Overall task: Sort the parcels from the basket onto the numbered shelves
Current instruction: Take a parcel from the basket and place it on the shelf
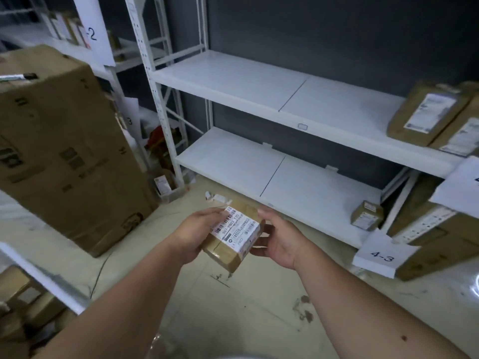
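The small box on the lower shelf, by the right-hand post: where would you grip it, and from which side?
Come at the small box from the front left and pinch its two side faces. It sits near the lower shelf front edge with bare shelf to its left; the post and large cartons crowd its right.

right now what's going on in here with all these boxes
A person is sorting parcels onto white shelving. Both hands hold one small brown parcel with its white label facing up: the left hand on its left side, the right hand on its right. It is held above the floor in front of the rack, not yet placed. The lower shelf has one small box at its right end, and the upper shelf has larger parcels at its right. A sign reading 4-3 hangs nearby.
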